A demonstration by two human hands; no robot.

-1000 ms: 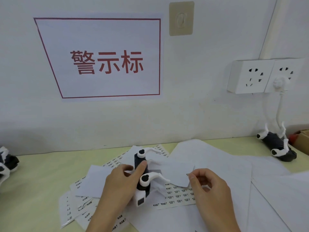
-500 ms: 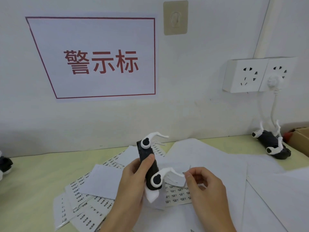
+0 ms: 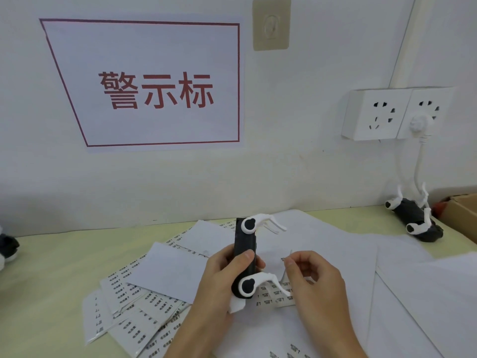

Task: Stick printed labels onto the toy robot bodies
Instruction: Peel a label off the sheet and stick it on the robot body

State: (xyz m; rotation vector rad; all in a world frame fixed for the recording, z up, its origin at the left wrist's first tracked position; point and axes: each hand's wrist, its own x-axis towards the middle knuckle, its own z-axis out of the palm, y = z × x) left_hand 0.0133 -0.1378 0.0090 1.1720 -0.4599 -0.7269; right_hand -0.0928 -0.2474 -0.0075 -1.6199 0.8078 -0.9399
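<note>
My left hand (image 3: pixel 219 277) grips a black toy robot body (image 3: pixel 244 257) with white legs, held upright above the desk, thumb across its side. Its white legs point right toward my right hand (image 3: pixel 312 277), which pinches a small printed label (image 3: pixel 286 258) between thumb and forefinger, a short gap from the body. Sheets of printed labels (image 3: pixel 134 313) lie spread on the desk under and left of my hands. A strip of labels (image 3: pixel 273 295) shows just below the robot's lower leg.
Another black-and-white robot body (image 3: pixel 413 220) lies at the back right beside a cardboard box (image 3: pixel 462 215). A further toy (image 3: pixel 7 248) sits at the left edge. Blank white sheets (image 3: pixel 361 267) cover the right of the desk. Wall sockets (image 3: pixel 397 113) with a plugged cable hang above.
My left hand has lifted the robot body off the sheets and turned it upright. My right hand has peeled a label free and brought it up beside the body.
</note>
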